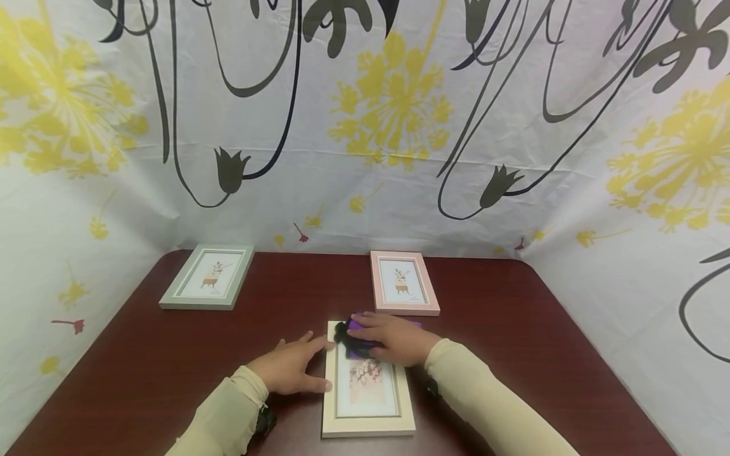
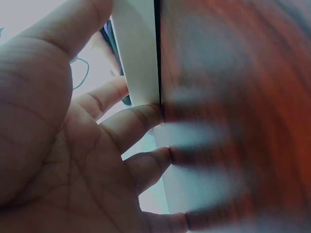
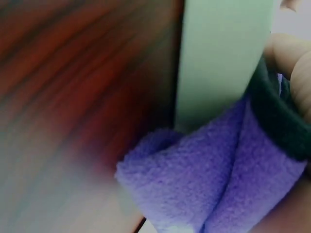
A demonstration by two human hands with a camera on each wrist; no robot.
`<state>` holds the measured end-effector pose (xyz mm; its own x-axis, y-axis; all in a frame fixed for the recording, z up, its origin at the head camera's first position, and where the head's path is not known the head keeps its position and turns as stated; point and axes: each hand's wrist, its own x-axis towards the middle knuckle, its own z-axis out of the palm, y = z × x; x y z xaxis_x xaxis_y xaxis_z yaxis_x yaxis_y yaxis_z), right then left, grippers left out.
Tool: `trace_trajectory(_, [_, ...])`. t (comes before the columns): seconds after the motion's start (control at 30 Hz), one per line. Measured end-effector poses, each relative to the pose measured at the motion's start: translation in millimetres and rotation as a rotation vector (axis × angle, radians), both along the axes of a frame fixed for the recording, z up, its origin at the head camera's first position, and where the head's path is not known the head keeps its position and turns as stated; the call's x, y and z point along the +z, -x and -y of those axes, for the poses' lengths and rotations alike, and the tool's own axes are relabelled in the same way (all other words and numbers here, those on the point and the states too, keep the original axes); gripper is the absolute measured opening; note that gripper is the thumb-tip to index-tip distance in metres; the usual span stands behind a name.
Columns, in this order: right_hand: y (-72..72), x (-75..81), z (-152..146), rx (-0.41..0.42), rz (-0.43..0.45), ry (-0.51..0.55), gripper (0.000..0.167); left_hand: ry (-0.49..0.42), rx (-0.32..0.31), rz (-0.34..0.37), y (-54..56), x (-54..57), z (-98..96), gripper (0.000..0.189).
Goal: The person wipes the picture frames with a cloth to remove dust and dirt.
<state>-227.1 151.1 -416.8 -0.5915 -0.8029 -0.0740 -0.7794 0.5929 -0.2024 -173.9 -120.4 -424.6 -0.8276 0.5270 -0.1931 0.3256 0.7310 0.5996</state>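
A cream picture frame point(image 1: 369, 427) with a print of pink flowers lies flat on the dark red table. My right hand point(image 1: 399, 339) holds a bunched purple cloth point(image 3: 194, 170) with a dark edge against the upper part of the frame, covering part of the picture. In the right wrist view the cloth drapes over the frame's side. My left hand point(image 1: 293, 365) is spread at the frame's left side, its thumb and forefinger at the border. The left wrist view shows the fingers point(image 2: 131, 128) extended beside the frame's edge, with nothing held in the palm.
A green picture frame point(image 1: 168, 301) with a plant print lies at the back left of the table point(image 1: 285, 278). Just beyond my right hand is a pink frame point(image 1: 431, 309) with a similar print. A patterned white sheet point(image 1: 319, 190) hangs around the table's back and sides.
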Motion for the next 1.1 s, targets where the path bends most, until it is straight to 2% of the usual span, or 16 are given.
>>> trace_trajectory(0.23, [-1.6, 4.9, 17.8, -0.003, 0.033, -0.037, 0.054, 0.000, -0.011, -0.007, 0.4, -0.8, 0.2, 0.071])
trace_trajectory(0.6, [-3.7, -1.6, -7.6, -0.037, 0.030, 0.053, 0.052, -0.001, 0.016, 0.012, -0.2, 2.0, 0.3, 0.070])
trace_trajectory(0.83, [-4.0, 4.7, -27.3, -0.053, 0.075, 0.098, 0.045, -0.001, 0.013, 0.009, 0.2, 1.8, -1.0, 0.070])
trace_trajectory(0.97, [-3.3, 5.2, -28.4, -0.059, 0.068, 0.083, 0.045, -0.011, 0.005, 0.011, 0.1, 1.3, -1.0, 0.070])
trace_trajectory(1.1, [-4.4, 1.9, -17.3, -0.052, 0.040, 0.055, 0.049, -0.007, 0.008, 0.016, 0.8, 0.0, -1.0, 0.070])
